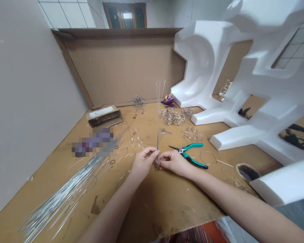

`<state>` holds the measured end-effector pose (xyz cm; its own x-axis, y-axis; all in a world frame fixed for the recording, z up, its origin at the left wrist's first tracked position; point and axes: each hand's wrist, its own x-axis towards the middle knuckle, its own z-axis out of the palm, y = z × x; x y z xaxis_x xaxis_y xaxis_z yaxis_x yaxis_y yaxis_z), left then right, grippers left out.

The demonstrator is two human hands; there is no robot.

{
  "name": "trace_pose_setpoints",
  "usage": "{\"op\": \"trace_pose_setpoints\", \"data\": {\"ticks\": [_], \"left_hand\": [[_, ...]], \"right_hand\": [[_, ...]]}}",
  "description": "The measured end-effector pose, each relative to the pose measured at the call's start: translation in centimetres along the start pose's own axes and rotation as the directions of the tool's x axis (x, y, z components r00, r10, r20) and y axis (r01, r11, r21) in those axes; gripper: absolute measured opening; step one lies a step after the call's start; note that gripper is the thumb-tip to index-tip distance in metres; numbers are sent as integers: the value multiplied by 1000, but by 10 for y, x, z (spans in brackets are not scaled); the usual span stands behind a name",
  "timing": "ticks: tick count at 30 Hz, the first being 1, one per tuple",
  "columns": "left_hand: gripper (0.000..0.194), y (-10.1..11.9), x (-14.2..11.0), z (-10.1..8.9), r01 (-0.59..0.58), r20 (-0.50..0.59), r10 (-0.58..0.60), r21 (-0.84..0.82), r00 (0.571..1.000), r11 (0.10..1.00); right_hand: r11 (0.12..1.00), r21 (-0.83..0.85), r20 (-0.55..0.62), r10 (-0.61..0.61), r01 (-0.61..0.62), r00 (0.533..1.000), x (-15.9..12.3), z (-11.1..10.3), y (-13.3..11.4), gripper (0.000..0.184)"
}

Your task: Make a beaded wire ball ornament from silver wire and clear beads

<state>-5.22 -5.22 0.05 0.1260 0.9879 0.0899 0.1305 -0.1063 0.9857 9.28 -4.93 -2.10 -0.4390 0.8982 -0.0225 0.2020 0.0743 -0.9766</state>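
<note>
Along the lower left of the frame, a long sheaf of silver wires lies fanned across the bench, its ends pointing up toward my hands. Just above it sits a blurred patch that I can't make out. Farther up, a cardboard box rests against the back cardboard panel, with small dark rubber rings scattered nearby.

At the centre, my left hand has a tight, nearly closed grip, its fingertips pinching a few thin wires that stand upright and rise high above my hands. My right hand comes in from the right, its grip also closed on the base of the same wires, so the two hands almost touch.

Just beyond my right hand lie teal-handled pliers, jaws pointing left and apart from my fingers. Up the bench are tangled wire ring clusters, and a looser one sits nearer the pliers. A small pink and blue object sits by the panel, too small to identify. White foam shapes fill the upper right, and a dark hole breaks the bench at the right.
</note>
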Motion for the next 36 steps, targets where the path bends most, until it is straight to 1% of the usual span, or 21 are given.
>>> {"op": "trace_pose_setpoints", "data": {"ticks": [2,4,6,8,9,11,13,15,16,18,21,23,27,29,30,31,32,33,34,35,36], "left_hand": [[20,-1,1,-1,-8,-7,7,-21,1000,1000],[21,-3,2,-2,-6,-28,5,-52,1000,999],[23,-4,3,-3,25,-31,-28,-95,999,995],[26,-5,3,-2,74,-2,-75,-151,997,986],[27,-5,3,-1,95,17,-93,-178,995,979],[27,-4,2,1,120,50,-111,-218,993,969],[28,-4,1,3,127,79,-112,-237,991,963],[28,-4,0,3,123,95,-103,-240,990,963],[28,-4,0,3,117,95,-97,-242,991,963],[28,-4,0,2,109,88,-90,-254,992,961],[28,-4,0,1,106,90,-84,-278,992,955],[28,-3,-1,1,109,105,-82,-293,991,950],[27,0,-3,2,129,141,-88,-319,986,939],[26,2,-3,2,138,149,-93,-331,984,933],[26,3,-3,1,141,150,-94,-337,984,931],[25,3,-3,1,141,149,-94,-344,984,928],[25,4,-3,1,140,150,-92,-352,984,925],[25,4,-3,1,141,153,-90,-361,984,922],[25,4,-3,1,142,156,-90,-371,984,918],[25,4,-3,1,146,162,-89,-379,983,914],[25,3,-3,1,149,169,-89,-386,982,910]], "right_hand": [[999,-46,33,4,-2,999,0,-4,0,21],[987,-161,37,-5,11,999,-3,-16,-4,28],[946,-321,-19,-45,36,999,-10,-38,-14,33],[875,-484,-102,-71,13,992,-21,-64,-24,33],[804,-594,-140,-72,-25,987,-27,-77,-28,33],[602,-792,-142,-26,-98,990,-39,-96,-31,38],[403,-912,-80,-4,-72,997,-48,-105,-27,62],[255,-966,-36,38,-45,999,-53,-106,-20,81],[202,-979,-28,59,-39,998,-54,-105,-17,85],[129,-991,-30,87,-41,996,-54,-99,-15,86],[32,-999,-19,93,-22,995,-50,-90,-18,78],[-30,-999,-36,80,-33,996,-47,-85,-21,65],[-75,-993,-95,41,-92,995,-44,-82,-24,40],[-54,-994,-97,16,-96,995,-44,-86,-26,40],[-11,-995,-104,-3,-104,995,-45,-90,-28,41],[65,-991,-122,-22,-120,992,-46,-95,-31,42],[183,-974,-144,-29,-136,989,-48,-100,-34,43],[337,-929,-168,-12,-154,986,-51,-105,-37,43],[520,-839,-168,30,-159,985,-53,-109,-41,42],[704,-693,-126,95,-156,987,-57,-113,-44,41],[855,-494,-64,145,-157,987,-60,-114,-46,42]]}}
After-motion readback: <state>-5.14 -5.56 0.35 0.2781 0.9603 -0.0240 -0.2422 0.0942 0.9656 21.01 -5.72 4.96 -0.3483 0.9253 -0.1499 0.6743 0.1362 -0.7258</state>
